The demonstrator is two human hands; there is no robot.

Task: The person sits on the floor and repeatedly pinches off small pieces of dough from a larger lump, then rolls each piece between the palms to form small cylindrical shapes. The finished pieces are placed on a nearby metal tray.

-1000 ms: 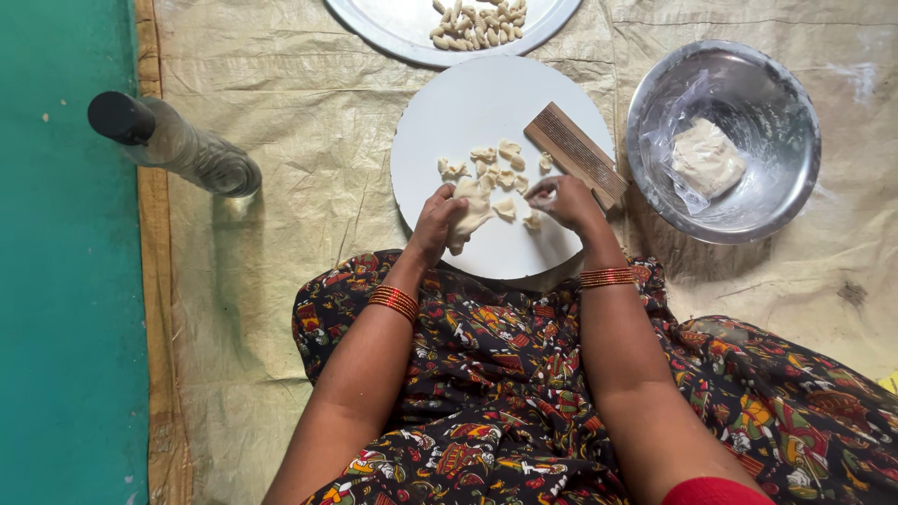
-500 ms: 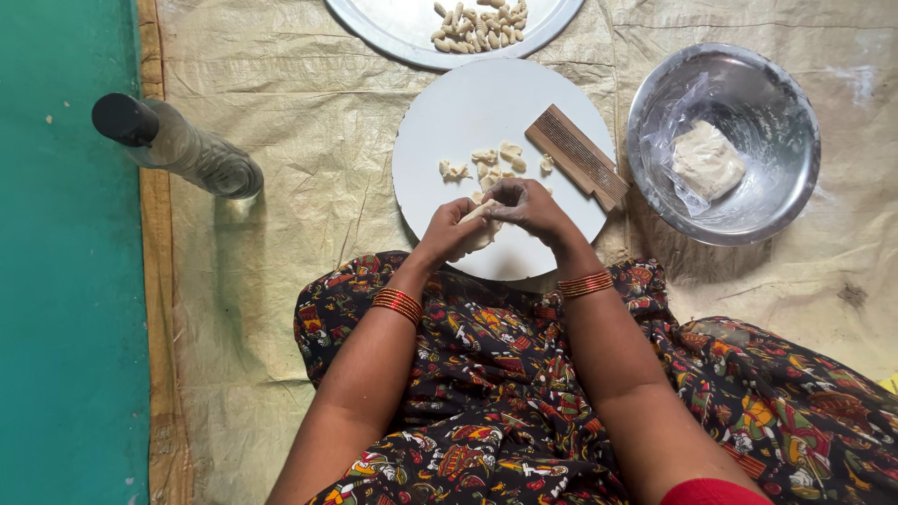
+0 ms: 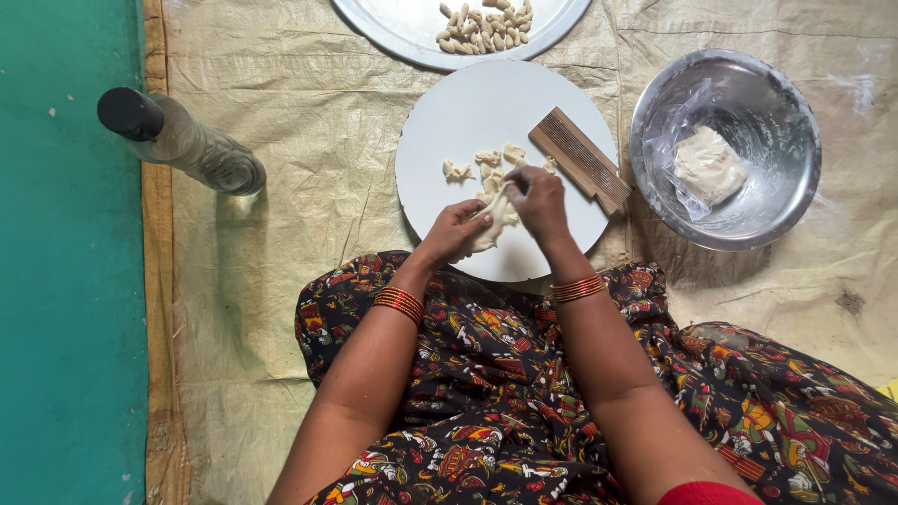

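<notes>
Lying at the upper left of the frame is a clear bottle (image 3: 182,142) with a black cap, on its side on the tan sheet (image 3: 309,112) next to the green floor (image 3: 65,281). A second ago both hands were flat down among the small dough bits (image 3: 486,161) on the white round board (image 3: 458,112). Now they have lifted a soft dough lump (image 3: 493,223) up off the board, near its lower edge. The left hand (image 3: 453,234) is closed on the lump from below. The right hand (image 3: 537,198) pinches its top with fingers shut. So gathering is over and pulling off a bit looks to be the step in hand. At the top middle, a metal plate (image 3: 393,28) holds shaped dough shells (image 3: 485,26). A ridged wooden paddle (image 3: 580,159) lies on the board's right edge. At the upper right, a steel bowl (image 3: 781,201) holds wrapped dough (image 3: 708,166).
</notes>
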